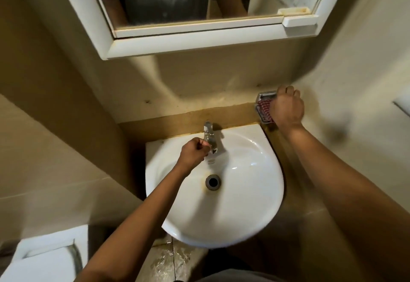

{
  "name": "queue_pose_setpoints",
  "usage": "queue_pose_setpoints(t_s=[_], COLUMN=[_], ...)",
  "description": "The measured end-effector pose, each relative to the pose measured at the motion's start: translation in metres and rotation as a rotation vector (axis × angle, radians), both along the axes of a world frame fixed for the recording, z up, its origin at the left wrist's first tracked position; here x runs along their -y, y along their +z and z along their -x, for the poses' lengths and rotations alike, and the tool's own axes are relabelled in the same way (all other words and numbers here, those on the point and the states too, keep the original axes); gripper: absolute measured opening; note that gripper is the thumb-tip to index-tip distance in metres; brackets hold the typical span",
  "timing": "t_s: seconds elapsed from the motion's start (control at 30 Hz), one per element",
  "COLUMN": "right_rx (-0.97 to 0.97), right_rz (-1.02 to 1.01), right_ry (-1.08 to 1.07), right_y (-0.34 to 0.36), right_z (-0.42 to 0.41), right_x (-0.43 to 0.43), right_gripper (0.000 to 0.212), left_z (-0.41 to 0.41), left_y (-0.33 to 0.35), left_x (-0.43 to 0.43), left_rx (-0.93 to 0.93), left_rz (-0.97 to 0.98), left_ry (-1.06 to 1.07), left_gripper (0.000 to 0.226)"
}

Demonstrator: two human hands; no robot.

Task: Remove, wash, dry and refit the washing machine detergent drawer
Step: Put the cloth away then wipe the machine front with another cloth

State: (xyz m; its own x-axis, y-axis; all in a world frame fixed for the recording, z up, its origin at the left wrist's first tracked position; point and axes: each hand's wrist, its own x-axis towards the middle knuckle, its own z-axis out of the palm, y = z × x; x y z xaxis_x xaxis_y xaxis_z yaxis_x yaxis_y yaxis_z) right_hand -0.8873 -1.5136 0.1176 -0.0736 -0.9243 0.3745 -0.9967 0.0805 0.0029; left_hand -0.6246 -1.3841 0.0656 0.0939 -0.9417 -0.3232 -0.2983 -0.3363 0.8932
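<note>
No detergent drawer is in view. My left hand is over the white basin, its fingers curled against the left side of the chrome tap. My right hand reaches to a metal wall rack right of the basin. There it lies over a red-and-white checked cloth, with the fingers curled down onto it and the fingertips hidden. I cannot see water running from the tap.
The drain sits in the middle of the basin. A white-framed mirror cabinet hangs above, reflecting a person's torso. A white toilet cistern stands at the lower left. The floor tiles below the basin look wet.
</note>
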Motion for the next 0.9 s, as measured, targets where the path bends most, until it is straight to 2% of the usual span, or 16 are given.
queue_pose_setpoints(t_s=[0.13,0.23,0.33,0.47,0.57,0.67,0.9], right_rx=[0.249,0.322,0.281,0.193,0.180,0.221,0.458], right_rz=[0.042,-0.099,-0.351,-0.404,-0.362,-0.264,-0.143], right_ry=[0.414,0.690,0.913,1.214,1.315,1.388,1.479], right_y=[0.006,0.003,-0.002,0.003,0.014,0.028,0.077], right_z=[-0.049,-0.098,-0.156,-0.240,-0.303,-0.364,-0.493], right_x=[-0.032,-0.064,-0.101,-0.163,-0.212,-0.258,-0.357], right_gripper=[0.012,0.006,0.007,0.006,0.009,0.010,0.009], left_z=[-0.031,-0.064,-0.099,-0.162,-0.218,-0.270,-0.368], left_y=[0.013,0.023,0.027,0.039,0.050,0.064,0.107], left_x=[-0.021,-0.046,-0.077,-0.140,-0.202,-0.268,-0.394], left_rx=[0.000,0.027,0.049,0.133,0.166,0.208,0.263], left_rz=[0.043,0.071,0.074,0.093,0.085,0.081,0.175], left_ry=[0.047,0.093,0.119,0.175,0.269,0.397,0.720], left_gripper=[0.006,0.010,0.010,0.011,0.017,0.011,0.005])
